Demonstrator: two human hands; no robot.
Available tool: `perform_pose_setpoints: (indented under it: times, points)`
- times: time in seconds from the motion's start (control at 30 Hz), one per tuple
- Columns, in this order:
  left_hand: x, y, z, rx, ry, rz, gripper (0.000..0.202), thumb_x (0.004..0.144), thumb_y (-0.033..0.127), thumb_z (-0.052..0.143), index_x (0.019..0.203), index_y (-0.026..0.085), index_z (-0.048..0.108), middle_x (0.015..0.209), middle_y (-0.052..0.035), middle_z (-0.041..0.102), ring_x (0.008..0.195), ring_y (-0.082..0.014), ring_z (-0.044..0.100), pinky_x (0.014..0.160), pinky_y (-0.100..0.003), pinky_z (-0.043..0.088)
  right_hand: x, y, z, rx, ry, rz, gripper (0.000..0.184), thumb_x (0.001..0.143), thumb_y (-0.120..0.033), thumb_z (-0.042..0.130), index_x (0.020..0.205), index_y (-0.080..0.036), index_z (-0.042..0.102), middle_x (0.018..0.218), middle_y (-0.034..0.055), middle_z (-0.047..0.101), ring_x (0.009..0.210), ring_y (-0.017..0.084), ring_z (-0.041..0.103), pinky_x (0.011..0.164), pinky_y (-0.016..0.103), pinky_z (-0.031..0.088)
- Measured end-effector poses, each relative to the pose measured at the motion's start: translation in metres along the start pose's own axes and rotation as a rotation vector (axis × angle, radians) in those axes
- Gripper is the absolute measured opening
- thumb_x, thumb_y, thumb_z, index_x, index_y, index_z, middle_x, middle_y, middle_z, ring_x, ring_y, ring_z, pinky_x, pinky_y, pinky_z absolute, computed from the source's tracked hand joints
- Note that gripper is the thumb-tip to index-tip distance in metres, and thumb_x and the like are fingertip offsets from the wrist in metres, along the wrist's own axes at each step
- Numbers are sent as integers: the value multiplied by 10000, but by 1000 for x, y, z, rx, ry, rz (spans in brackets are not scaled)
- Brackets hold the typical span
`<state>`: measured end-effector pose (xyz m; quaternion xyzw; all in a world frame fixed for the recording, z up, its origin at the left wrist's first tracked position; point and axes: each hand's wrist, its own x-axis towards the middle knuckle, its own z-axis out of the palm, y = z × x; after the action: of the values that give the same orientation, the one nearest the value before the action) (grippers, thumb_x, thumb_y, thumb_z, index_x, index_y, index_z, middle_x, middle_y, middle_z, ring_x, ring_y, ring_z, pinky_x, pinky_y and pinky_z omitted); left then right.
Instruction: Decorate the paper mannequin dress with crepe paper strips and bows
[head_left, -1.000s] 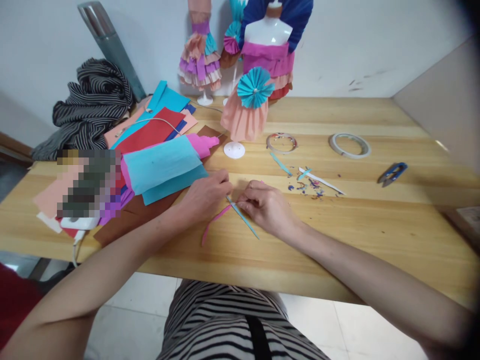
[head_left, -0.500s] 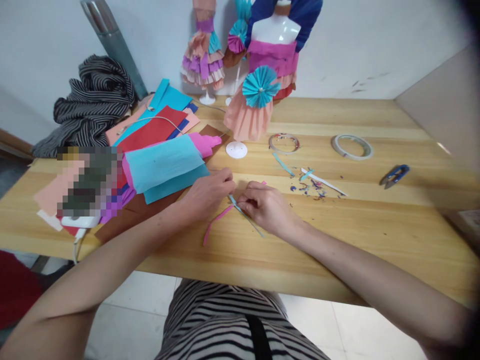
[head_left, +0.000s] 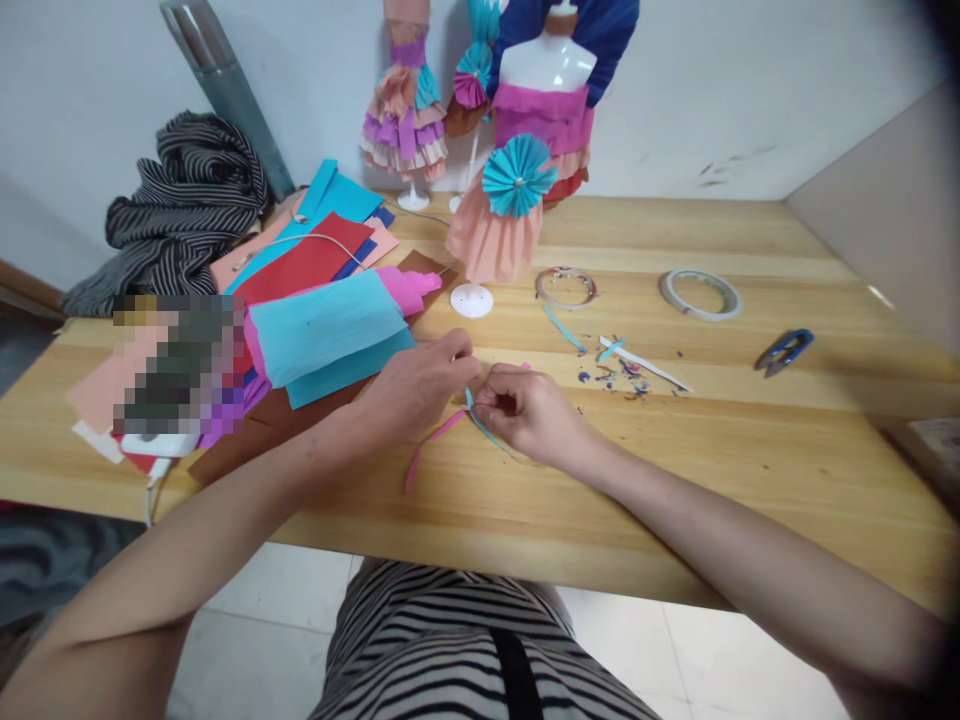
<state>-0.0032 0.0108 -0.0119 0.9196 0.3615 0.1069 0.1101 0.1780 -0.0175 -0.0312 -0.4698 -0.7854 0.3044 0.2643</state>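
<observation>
Over the table's front middle, my left hand [head_left: 424,382] is closed in a pinch, fingertips at the top end of a thin blue paper strip [head_left: 489,432]. Close against it, my right hand [head_left: 531,408] pinches the same strip with thumb and forefinger. A pink paper strip [head_left: 429,443] crosses the blue one between the hands; its lower part hangs toward the table edge and a bit of its far end shows behind my right hand. The exact spot where the strips meet is partly covered by my fingers.
Coloured paper sheets [head_left: 330,325] are piled left, near a striped cloth [head_left: 180,200] and a flask [head_left: 232,100]. Paper-dressed mannequins [head_left: 517,120] stand at the back. Tape rolls [head_left: 701,296], blue thread snips [head_left: 785,352] and paper scraps [head_left: 634,375] lie right.
My left hand has shifted slightly right and up, its fingertips now touching or nearly touching the right hand's. The blue strip's tail has curved under my right hand.
</observation>
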Motion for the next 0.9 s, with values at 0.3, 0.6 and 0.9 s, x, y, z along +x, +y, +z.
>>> perform_pose_setpoints:
  times: [0.3, 0.6, 0.9]
  points:
    - [-13, 3, -12, -641, 337, -511, 232, 782, 272, 565, 920, 118, 669, 758, -19, 624, 577, -89, 472, 568, -234, 395, 1, 4, -1, 427, 31, 187, 204, 716, -335, 610, 622, -158, 572, 571, -17, 521, 522, 99, 430, 514, 240, 351]
    - [-11, 35, -8, -1116, 152, -600, 269, 653, 253, 691, 882, 112, 689, 823, -55, 696, 680, -136, 591, 599, -240, 448, 0, -11, -3, 685, 120, 256, 247, 655, -383, 718, 622, -159, 618, 605, 1, 614, 582, 124, 538, 612, 279, 447]
    - [-11, 37, -9, -1153, 187, -660, 191, 627, 174, 692, 806, 109, 676, 646, 4, 634, 583, -96, 548, 546, -215, 406, -2, -18, -6, 729, 122, 266, 227, 628, -364, 750, 603, -154, 669, 590, 3, 629, 560, 117, 536, 576, 263, 442]
